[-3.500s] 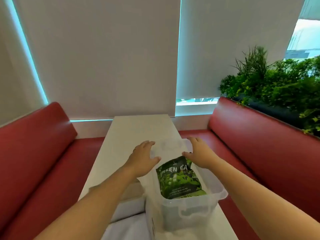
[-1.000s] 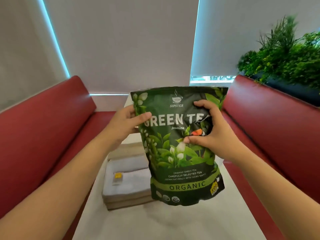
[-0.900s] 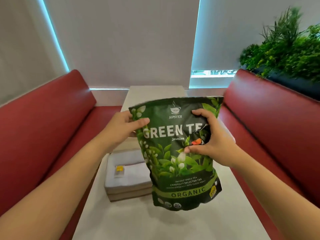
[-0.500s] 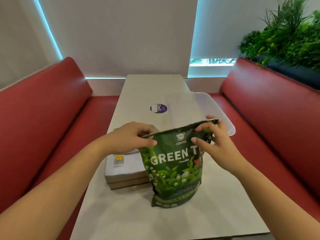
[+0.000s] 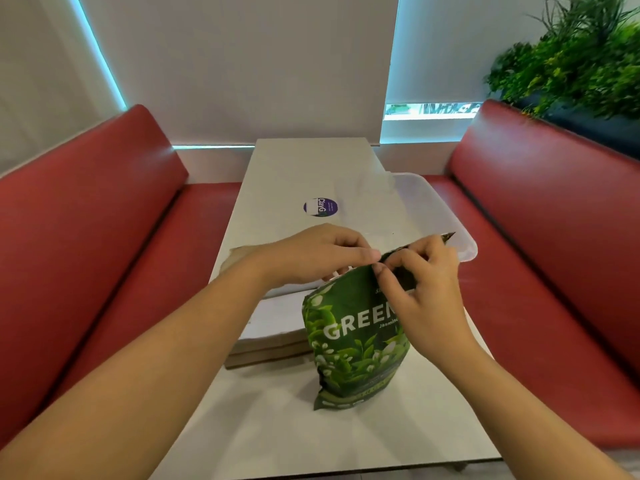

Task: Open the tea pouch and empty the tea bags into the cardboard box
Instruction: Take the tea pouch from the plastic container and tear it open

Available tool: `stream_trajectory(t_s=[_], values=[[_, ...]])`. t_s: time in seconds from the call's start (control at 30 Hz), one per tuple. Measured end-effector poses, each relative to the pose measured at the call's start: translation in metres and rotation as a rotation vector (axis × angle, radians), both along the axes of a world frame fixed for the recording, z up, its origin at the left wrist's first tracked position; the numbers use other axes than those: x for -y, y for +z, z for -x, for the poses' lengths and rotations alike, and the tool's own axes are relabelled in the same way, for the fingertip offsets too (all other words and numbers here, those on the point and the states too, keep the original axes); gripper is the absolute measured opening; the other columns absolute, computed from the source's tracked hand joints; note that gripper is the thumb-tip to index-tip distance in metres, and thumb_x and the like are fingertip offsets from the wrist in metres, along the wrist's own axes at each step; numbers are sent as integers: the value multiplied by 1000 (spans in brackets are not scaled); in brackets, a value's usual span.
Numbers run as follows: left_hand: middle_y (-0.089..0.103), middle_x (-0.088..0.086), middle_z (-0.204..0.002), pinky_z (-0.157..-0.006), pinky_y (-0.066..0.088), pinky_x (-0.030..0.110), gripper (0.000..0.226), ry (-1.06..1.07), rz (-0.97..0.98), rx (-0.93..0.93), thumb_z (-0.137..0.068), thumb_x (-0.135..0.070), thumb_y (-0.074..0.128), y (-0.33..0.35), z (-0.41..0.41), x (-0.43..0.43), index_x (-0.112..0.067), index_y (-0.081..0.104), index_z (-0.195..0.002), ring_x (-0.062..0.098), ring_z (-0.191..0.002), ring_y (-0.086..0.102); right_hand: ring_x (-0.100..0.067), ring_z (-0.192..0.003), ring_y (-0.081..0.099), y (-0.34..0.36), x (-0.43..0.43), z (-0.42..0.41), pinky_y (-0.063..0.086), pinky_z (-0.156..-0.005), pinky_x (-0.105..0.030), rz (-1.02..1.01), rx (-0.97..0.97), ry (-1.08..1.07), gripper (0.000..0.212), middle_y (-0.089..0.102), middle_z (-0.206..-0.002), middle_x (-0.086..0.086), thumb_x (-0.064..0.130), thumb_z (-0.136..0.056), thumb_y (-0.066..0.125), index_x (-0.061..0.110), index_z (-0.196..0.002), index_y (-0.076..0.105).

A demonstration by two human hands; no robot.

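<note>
Both hands, left hand point(image 5: 311, 258) and right hand point(image 5: 420, 285), pinch the tea pouch point(image 5: 353, 337) top beside the cardboard box point(image 5: 270, 334), seemingly starting the tear; next, pull apart.

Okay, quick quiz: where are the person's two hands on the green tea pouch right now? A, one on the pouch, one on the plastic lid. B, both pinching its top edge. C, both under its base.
B: the left hand and right hand meet at the top edge of the pouch, which stands on the table.

you have one green tea pouch point(image 5: 353, 341), one flat cardboard box point(image 5: 270, 341), one clear plastic lid point(image 5: 440, 209), one round sticker point(image 5: 320, 207), two red benches, one table point(image 5: 277, 427), and two hands, left point(image 5: 318, 254) and right point(image 5: 426, 292).
</note>
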State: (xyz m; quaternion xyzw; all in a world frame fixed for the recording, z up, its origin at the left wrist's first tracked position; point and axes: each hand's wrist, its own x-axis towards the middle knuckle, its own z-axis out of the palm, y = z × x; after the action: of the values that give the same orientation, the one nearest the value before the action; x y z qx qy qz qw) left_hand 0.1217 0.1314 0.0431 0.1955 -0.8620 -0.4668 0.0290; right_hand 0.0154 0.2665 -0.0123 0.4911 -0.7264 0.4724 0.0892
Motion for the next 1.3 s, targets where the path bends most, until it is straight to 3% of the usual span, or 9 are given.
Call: stream_trajectory(t_s=[0.13, 0.23, 0.4, 0.5, 0.73, 0.9, 1.0, 1.1, 1.3], values=[[65, 6, -89, -88, 49, 41, 30, 34, -172, -4, -86, -47, 57, -10, 1, -4, -18, 66, -86, 19, -86, 60, -14, -78, 46, 3, -5, -4, 37, -68, -20, -56, 77, 97, 21, 51, -76, 3, 33, -86, 55, 17, -75, 61], [62, 13, -92, -89, 45, 37, 34, 43, -304, -12, -94, -38, 51, -17, -1, -11, -6, 62, -97, 21, -88, 57, -14, -71, 50, 4, -8, -7, 40, -61, -25, -63, 176, 160, 23, 54, -72, 0, 33, -87, 51, 15, -73, 57], [55, 12, -96, -77, 50, 29, 46, 22, -462, -44, -92, -40, 47, -26, -2, -19, 0, 59, -111, 25, -89, 50, -8, -60, 47, 4, -12, -11, 36, -54, -16, -60, 342, 255, 27, 51, -65, 3, 34, -88, 48, 13, -73, 54], [54, 12, -99, -72, 53, 25, 58, 11, -487, -38, -85, -44, 45, -30, -1, -21, 5, 56, -113, 26, -89, 49, -7, -57, 42, 5, -14, -10, 33, -52, -16, -50, 384, 286, 32, 46, -61, 2, 36, -88, 49, 9, -71, 51], [53, 13, -96, -74, 50, 28, 41, 32, -458, -46, -83, -42, 41, -29, 3, -24, -10, 59, -102, 25, -88, 50, -7, -57, 39, 9, -17, -9, 33, -52, -14, -65, 401, 314, 30, 43, -60, 4, 36, -85, 53, 10, -69, 48], [55, 14, -98, -78, 49, 32, 56, 24, -430, -46, -85, -44, 41, -31, 5, -24, 3, 58, -110, 24, -88, 52, -8, -57, 40, 11, -15, -6, 34, -52, -12, -82, 465, 332, 36, 43, -61, 0, 38, -83, 54, 6, -69, 45], [56, 14, -96, -76, 49, 32, 58, 23, -430, -42, -86, -45, 40, -32, 6, -23, 7, 56, -108, 24, -86, 51, -18, -62, 46, 9, -11, -3, 38, -59, -24, -86, 531, 349, 34, 47, -65, -10, 38, -82, 54, 8, -68, 44], [54, 11, -89, -75, 48, 34, 49, 29, -436, -42, -86, -45, 40, -33, 7, -23, -2, 59, -100, 23, -82, 51, -41, -76, 56, 7, -8, -1, 40, -65, -39, -89, 602, 371, 37, 54, -78, -31, 44, -79, 51, 8, -70, 46], [54, 5, -80, -71, 48, 31, 39, 28, -436, -49, -84, -45, 41, -32, 9, -22, -10, 56, -93, 18, -75, 51, -46, -83, 54, 9, -7, 2, 39, -67, -39, -104, 657, 419, 27, 52, -83, -34, 31, -85, 47, 8, -70, 47]])
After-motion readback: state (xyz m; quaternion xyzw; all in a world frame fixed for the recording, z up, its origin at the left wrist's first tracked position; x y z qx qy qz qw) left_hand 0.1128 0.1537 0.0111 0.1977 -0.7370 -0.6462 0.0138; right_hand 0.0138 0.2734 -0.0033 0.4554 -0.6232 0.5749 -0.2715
